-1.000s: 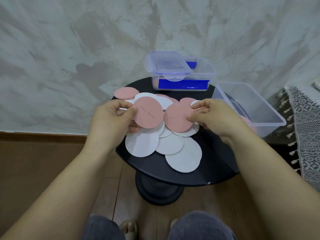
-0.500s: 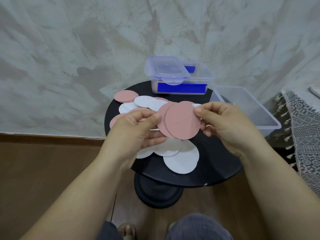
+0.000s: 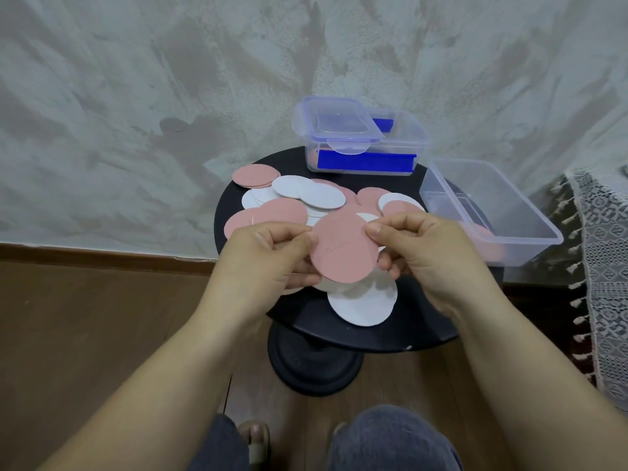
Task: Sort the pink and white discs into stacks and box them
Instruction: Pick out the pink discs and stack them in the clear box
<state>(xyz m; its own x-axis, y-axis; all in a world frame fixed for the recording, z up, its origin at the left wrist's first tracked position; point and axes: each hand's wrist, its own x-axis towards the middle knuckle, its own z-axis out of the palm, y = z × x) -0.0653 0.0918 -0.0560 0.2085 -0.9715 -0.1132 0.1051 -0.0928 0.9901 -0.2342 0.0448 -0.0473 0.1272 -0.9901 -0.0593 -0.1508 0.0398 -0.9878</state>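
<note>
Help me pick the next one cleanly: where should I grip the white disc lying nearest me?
Probably its near rim, coming from your side: the white disc lies flat on the black table, far edge tucked under other discs, near edge free. Lift that rim, then pinch.

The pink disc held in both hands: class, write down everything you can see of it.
The pink disc is a thin flat circle, matte like card, with faint handwriting across its face. It is held above the black table, face toward the camera. The left hand pinches its left edge, the right hand its upper right edge. White discs lie beneath.
</note>
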